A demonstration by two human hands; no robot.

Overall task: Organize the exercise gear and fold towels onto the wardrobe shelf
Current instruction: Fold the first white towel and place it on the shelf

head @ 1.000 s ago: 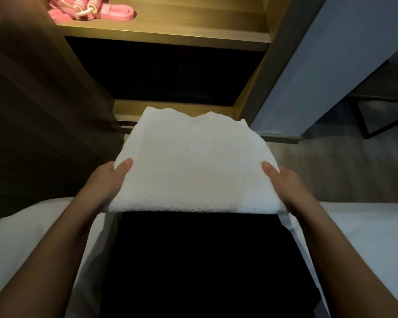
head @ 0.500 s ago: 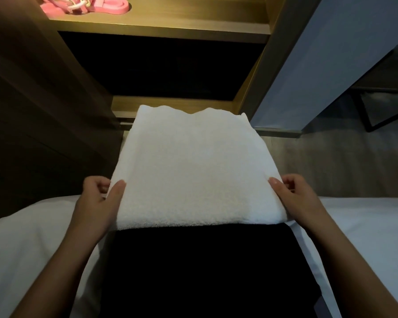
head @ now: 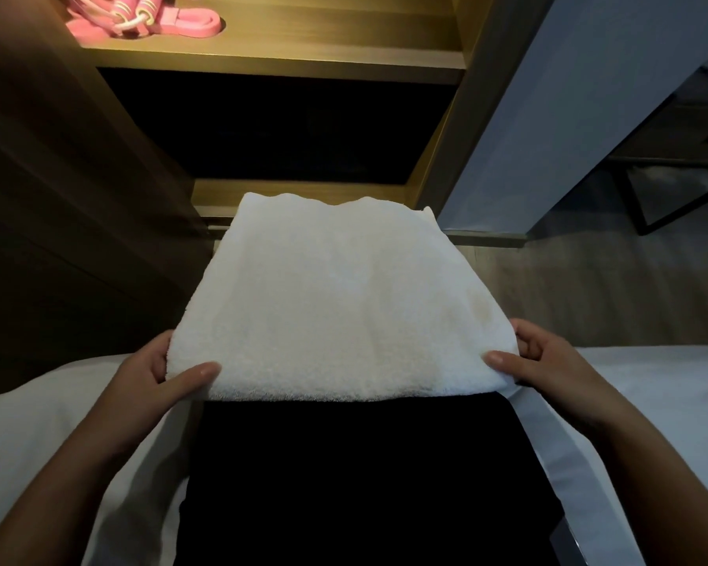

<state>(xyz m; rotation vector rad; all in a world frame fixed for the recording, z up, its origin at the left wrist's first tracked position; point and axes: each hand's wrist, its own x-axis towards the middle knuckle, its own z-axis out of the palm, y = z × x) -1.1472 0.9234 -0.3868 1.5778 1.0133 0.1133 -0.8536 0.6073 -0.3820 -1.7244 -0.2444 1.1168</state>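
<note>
A folded white towel (head: 328, 304) is held flat in front of me, its far edge toward the open wardrobe. My left hand (head: 160, 377) grips its near left corner, thumb on top and fingers underneath. My right hand (head: 548, 365) grips the near right corner the same way. Pink exercise gear (head: 140, 18), bands and a skipping rope, lies on the lit wooden shelf (head: 303, 55) at the top left. A lower wooden shelf (head: 295, 194) shows just beyond the towel's far edge.
A white bed (head: 650, 402) spreads on both sides below my arms. The dark wardrobe side panel (head: 58, 218) stands at the left. A pale grey door panel (head: 569, 116) rises at the right, with a dark metal frame (head: 671, 198) on the wood floor beyond.
My hands slid back along the towel's sides to its near corners, and their fingers have curled under it. The towel sits a little nearer to me.
</note>
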